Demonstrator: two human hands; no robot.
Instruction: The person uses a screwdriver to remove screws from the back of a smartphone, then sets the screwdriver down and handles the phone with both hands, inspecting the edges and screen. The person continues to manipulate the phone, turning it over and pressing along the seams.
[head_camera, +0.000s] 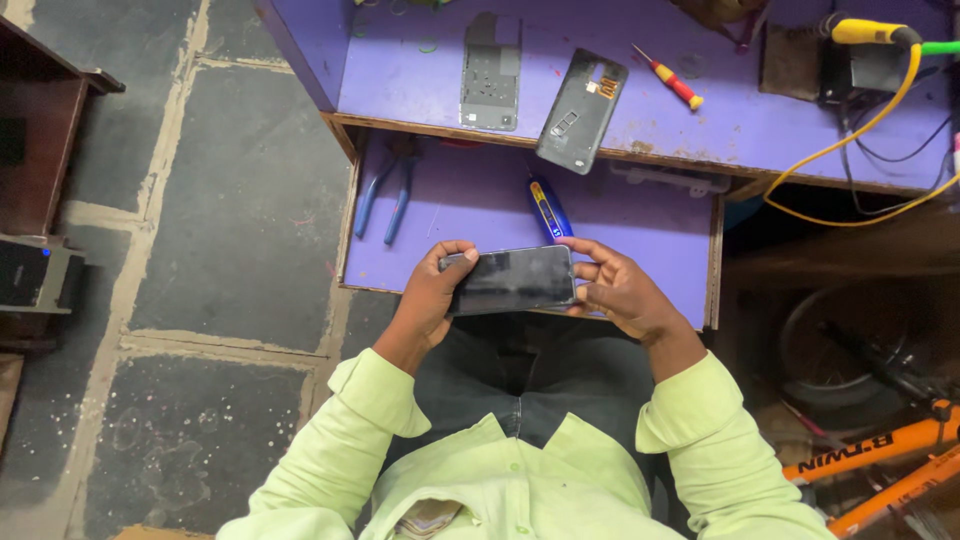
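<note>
**Phone held at both ends over the open drawer**

Left hand (432, 295) fingers wrap the phone's (512, 280) left end; right hand (618, 290) fingers pinch its right end, apparently screen-up. Beyond the fingertips lie blue pliers (385, 195) and a drawer (480, 200). Best practice: grip the edges evenly, level.

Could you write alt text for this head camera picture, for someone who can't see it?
Seen from above, a seated person in a light green shirt holds a dark phone flat between the left hand and right hand, over an open purple drawer. On the purple desk beyond lie two phone back parts and a red screwdriver.
</note>
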